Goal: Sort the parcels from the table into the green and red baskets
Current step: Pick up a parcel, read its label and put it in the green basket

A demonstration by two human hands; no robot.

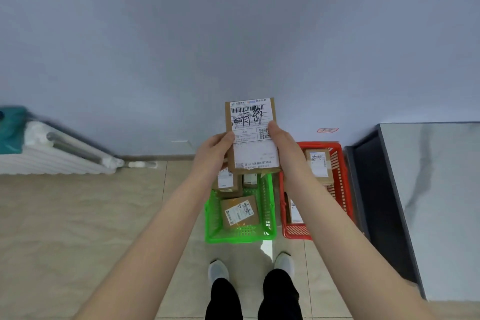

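Holding one parcel (pixel 250 122) up in front of us with both hands, label (pixel 255 148) facing us. Our left hand (pixel 217 149) grips the left edge, thumb curled onto the label. Our right hand (pixel 284 145) grips the right edge, thumb pressed beside the QR code (pixel 263 133). The other fingers of both hands go behind the carton, out of sight. It's a brown carton, upright, long side vertical. The white label covers most of the face, with a barcode at the top and black handwriting scrawled over it. It's in the air above the baskets, touching neither.

Below: our shoes (pixel 218 270) on the tile floor (pixel 78 215), toes pointing at the baskets. We see the green basket (pixel 239 238) just ahead of the shoes and the red basket (pixel 342 182) beside it on the right, a narrow strip of floor between them. The green one holds a flat box (pixel 240 212) near its front, label up. Its rear boxes (pixel 226 182) at the far end are partly hidden by the parcel and our left arm (pixel 168 215). The red one holds a far box (pixel 319 165), label up, and a near box (pixel 294 212) mostly covered by our right arm (pixel 324 215).

Right of the red basket we have the table (pixel 441 189): pale marbled top, dark frame.

Far left, a white radiator (pixel 59 156) stands against the wall (pixel 233 34), with a blurred teal thing (pixel 11 127) on top. We can't read the small red tag (pixel 327 130) stuck on the pale blue wall above the red basket.
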